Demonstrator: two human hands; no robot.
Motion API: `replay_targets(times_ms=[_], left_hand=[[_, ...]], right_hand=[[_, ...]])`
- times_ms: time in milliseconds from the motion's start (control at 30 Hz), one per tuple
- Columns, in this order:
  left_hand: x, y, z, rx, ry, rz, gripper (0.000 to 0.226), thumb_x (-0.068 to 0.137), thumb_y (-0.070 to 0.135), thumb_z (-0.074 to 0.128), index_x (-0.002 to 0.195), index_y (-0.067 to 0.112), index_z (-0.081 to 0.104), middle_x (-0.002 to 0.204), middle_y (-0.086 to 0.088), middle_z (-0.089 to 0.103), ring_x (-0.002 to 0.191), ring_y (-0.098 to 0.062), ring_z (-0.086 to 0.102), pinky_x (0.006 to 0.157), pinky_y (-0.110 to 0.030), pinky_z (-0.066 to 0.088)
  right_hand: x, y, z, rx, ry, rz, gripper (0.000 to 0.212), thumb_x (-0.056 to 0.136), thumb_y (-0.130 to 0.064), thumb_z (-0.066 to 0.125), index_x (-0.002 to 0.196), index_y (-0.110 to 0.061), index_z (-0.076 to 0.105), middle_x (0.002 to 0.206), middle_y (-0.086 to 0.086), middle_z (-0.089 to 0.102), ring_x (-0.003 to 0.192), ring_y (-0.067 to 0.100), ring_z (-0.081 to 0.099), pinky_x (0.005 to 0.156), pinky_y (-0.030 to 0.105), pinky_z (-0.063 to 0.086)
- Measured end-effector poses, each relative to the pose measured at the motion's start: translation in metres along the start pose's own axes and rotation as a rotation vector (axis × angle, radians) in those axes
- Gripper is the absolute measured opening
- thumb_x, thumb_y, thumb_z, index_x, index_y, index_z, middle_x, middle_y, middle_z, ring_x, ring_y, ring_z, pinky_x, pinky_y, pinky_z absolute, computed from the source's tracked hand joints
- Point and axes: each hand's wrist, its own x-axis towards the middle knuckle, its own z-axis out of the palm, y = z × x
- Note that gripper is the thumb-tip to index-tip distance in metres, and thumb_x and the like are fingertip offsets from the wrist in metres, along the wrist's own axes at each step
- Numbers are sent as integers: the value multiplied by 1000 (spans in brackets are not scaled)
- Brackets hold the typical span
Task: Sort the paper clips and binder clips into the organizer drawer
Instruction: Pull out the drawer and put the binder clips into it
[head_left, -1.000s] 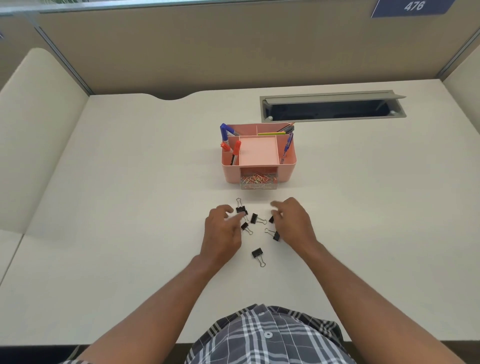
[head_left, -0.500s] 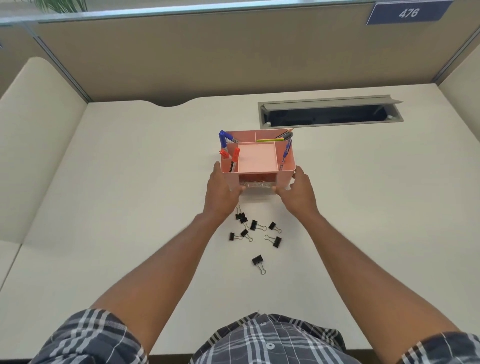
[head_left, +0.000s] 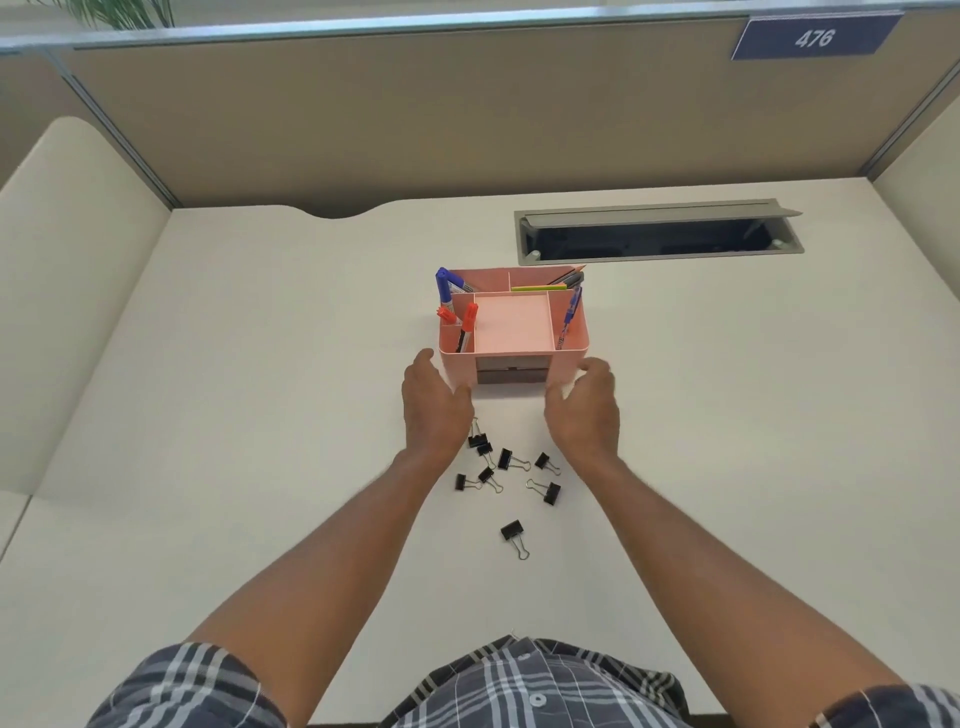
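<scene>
Fingers (head_left: 462, 392) flank the pink organizer (head_left: 514, 332) on a cream cubicle desk (head_left: 260, 415).

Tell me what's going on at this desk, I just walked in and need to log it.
A person sits at a desk with both hands at a pink organizer. The left hand is at its left front corner and the right hand at its right front corner, both empty. The drawer in its front looks pushed in. Eight black binder clips lie loose on the desk between the forearms, not yet sorted.

Bright, even light; soft shadows; wide-angle bending at edges.
</scene>
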Motion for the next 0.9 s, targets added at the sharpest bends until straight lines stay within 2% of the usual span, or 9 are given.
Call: replay_targets(times_ms=[67,167,233,433,567,633,800,900], left_hand=[[-17,-10,0,11,0,6,57,90,20,62,140,15,35,130,-5,50,118,-21,50,100,-39,47],[-40,-29,3,73,-38,100,38,92,14,55,129,13,48,119,-5,54,111,-21,53,96,-37,46],[-49,-38,4,111,-66,159,32,91,11,53,123,12,54,118,-5,56,111,-21,52,96,-36,45],[-56,-43,4,161,-133,259,31,91,10,52,121,13,59,117,-3,56,109,-20,52,95,-33,46],[-58,-47,4,190,-169,310,33,90,10,56,123,12,61,111,-3,56,107,-21,51,92,-30,44],[-60,-48,3,221,-181,331,35,89,11,58,124,12,60,109,-3,55,105,-21,50,91,-26,41],[-61,-48,1,268,-209,360,34,90,11,59,123,13,62,108,-3,55,104,-21,50,89,-26,41],[-60,-44,-2,291,-243,384,37,91,9,58,127,15,60,106,-4,54,103,-22,50,87,-29,44]], right_hand=[[-13,2,8,-182,-129,-241,40,90,-20,53,129,-20,43,118,5,52,104,26,57,79,38,49],[-16,-1,19,-381,-297,-452,63,91,-13,49,149,-26,26,114,7,50,105,26,51,68,36,47],[-11,-4,21,-449,-311,-470,67,91,-10,49,152,-23,24,115,9,50,107,27,50,65,35,45],[-9,-6,17,-444,-325,-465,61,90,-6,47,147,-20,33,120,10,51,110,29,51,71,38,50],[-25,3,13,-442,-326,-483,53,85,-2,49,136,-17,45,105,7,50,99,30,51,64,35,48],[-33,9,12,-451,-340,-481,54,86,-3,49,137,-19,43,104,6,49,98,28,50,63,35,47],[-40,13,8,-445,-379,-466,57,91,-8,45,145,-24,35,111,4,49,103,25,47,68,34,47],[-39,13,5,-398,-342,-452,49,95,-13,44,143,-22,41,118,4,52,109,24,50,77,35,49]])
